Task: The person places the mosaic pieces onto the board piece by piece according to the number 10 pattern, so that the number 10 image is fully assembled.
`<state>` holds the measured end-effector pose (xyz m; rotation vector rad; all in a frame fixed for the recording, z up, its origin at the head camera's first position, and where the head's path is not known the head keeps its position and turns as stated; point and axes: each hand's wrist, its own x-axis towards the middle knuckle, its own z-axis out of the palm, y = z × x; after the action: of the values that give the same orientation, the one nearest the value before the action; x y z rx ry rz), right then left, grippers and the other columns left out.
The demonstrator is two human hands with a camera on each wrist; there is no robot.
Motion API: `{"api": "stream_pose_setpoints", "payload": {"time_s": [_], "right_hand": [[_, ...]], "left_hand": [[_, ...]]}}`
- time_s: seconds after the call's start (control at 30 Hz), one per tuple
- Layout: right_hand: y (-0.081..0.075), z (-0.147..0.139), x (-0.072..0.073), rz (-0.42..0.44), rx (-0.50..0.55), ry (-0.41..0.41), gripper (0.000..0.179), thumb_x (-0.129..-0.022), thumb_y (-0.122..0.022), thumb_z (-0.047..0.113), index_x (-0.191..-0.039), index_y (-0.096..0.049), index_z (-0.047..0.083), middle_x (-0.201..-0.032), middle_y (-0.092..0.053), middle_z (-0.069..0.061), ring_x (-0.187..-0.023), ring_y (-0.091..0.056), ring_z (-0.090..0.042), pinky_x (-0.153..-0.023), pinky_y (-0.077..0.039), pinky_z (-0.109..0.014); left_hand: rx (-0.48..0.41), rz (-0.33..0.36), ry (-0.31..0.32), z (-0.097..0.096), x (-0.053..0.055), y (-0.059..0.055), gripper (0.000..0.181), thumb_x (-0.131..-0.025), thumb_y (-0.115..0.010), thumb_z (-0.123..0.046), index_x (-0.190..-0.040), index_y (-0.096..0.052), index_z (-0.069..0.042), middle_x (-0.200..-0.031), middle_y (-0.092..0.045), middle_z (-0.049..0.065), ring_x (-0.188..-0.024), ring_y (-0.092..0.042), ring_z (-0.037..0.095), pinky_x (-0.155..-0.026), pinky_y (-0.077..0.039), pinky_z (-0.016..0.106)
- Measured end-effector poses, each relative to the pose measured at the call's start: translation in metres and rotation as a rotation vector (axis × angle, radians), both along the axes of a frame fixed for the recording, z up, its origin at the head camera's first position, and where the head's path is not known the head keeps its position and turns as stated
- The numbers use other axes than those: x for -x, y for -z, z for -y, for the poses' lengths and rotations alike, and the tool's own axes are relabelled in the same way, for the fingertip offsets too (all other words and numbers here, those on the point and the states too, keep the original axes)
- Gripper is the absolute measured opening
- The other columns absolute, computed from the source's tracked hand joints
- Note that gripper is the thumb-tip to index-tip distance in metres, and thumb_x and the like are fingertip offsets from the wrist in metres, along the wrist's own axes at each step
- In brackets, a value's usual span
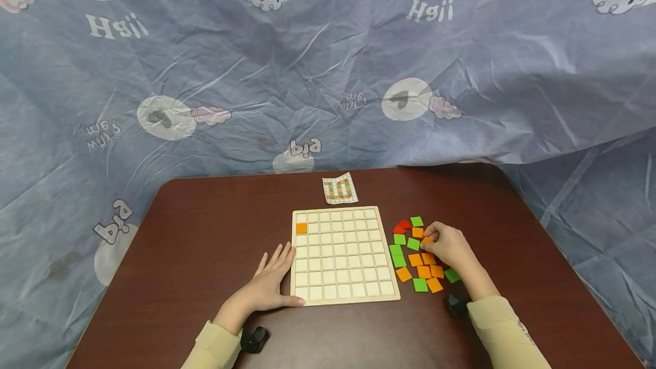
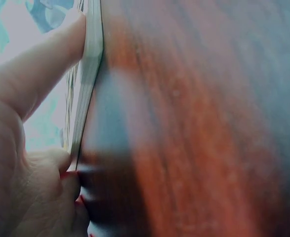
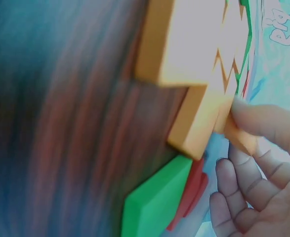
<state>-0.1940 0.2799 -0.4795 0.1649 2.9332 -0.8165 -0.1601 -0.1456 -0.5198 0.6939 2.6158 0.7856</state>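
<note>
A pale wooden grid board point(image 1: 342, 251) lies on the table, with one orange tile point(image 1: 301, 228) in a square near its upper left corner. My left hand point(image 1: 269, 285) rests along the board's left side, fingers spread and thumb on the lower left corner. In the left wrist view that thumb point(image 2: 51, 61) lies against the board's edge point(image 2: 88, 79). To the right of the board, my right hand point(image 1: 452, 248) pinches an orange tile point(image 1: 427, 241) between thumb and fingers. The right wrist view shows this held tile point(image 3: 240, 137) tilted, close beside other orange tiles point(image 3: 189, 44).
Loose green tiles point(image 1: 399, 261), orange tiles point(image 1: 423, 272) and red pieces point(image 1: 399, 229) lie scattered right of the board. Behind the board sits a small paper with a coloured grid pattern point(image 1: 340, 189). A printed blue-grey cloth point(image 1: 328, 73) hangs beyond the table's far edge.
</note>
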Motion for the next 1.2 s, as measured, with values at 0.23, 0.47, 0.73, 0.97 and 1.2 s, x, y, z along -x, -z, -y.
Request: {"api": "stream_pose_setpoints", "payload": {"time_s": [0.23,0.47,0.73,0.97,1.2], "right_hand": [[-0.010,0.018,0.006,-0.075,0.009,0.004,0.019,-0.084,-0.076,0.012,-0.093,-0.063,0.000,-0.083,-0.064,-0.012,-0.072,-0.054,-0.023,-0.064,-0.047,-0.032],[-0.031,0.061,0.019,-0.093,0.154,-0.026,0.017,-0.088,-0.074,0.015,-0.098,-0.066,0.003,-0.092,-0.067,-0.012,-0.080,-0.060,-0.022,-0.068,-0.051,-0.032],[-0.036,0.132,0.027,-0.074,0.282,-0.103,0.017,-0.085,-0.077,0.016,-0.097,-0.068,0.009,-0.094,-0.068,-0.006,-0.083,-0.063,-0.018,-0.072,-0.053,-0.032],[-0.025,0.172,0.029,-0.022,0.411,-0.159,0.015,-0.084,-0.078,0.013,-0.095,-0.070,0.009,-0.091,-0.068,-0.004,-0.079,-0.063,-0.013,-0.070,-0.053,-0.027],[-0.012,0.192,0.030,0.031,0.486,-0.190,0.017,-0.085,-0.076,0.010,-0.102,-0.072,0.008,-0.091,-0.069,-0.004,-0.078,-0.063,-0.013,-0.070,-0.053,-0.026]], "left_hand": [[-0.012,0.002,-0.016,0.004,-0.002,0.000,0.114,-0.079,-0.077,-0.053,-0.158,-0.012,-0.004,-0.166,-0.003,0.016,-0.154,-0.001,0.036,-0.119,0.003,0.062],[0.009,0.005,-0.049,0.011,-0.006,0.001,0.116,-0.078,-0.076,-0.058,-0.159,-0.011,-0.006,-0.166,-0.001,0.014,-0.154,0.001,0.034,-0.119,0.004,0.062],[-0.009,0.011,-0.064,0.017,-0.011,0.005,0.117,-0.077,-0.077,-0.058,-0.158,-0.012,-0.005,-0.166,-0.001,0.014,-0.154,0.001,0.035,-0.119,0.004,0.063],[0.002,0.011,-0.031,0.009,-0.003,0.005,0.115,-0.078,-0.076,-0.057,-0.159,-0.011,-0.006,-0.166,-0.001,0.014,-0.154,0.001,0.034,-0.119,0.003,0.062],[0.018,0.002,-0.013,0.000,0.002,0.003,0.116,-0.077,-0.076,-0.058,-0.159,-0.011,-0.007,-0.167,-0.003,0.012,-0.154,0.000,0.032,-0.120,0.001,0.062]]}}
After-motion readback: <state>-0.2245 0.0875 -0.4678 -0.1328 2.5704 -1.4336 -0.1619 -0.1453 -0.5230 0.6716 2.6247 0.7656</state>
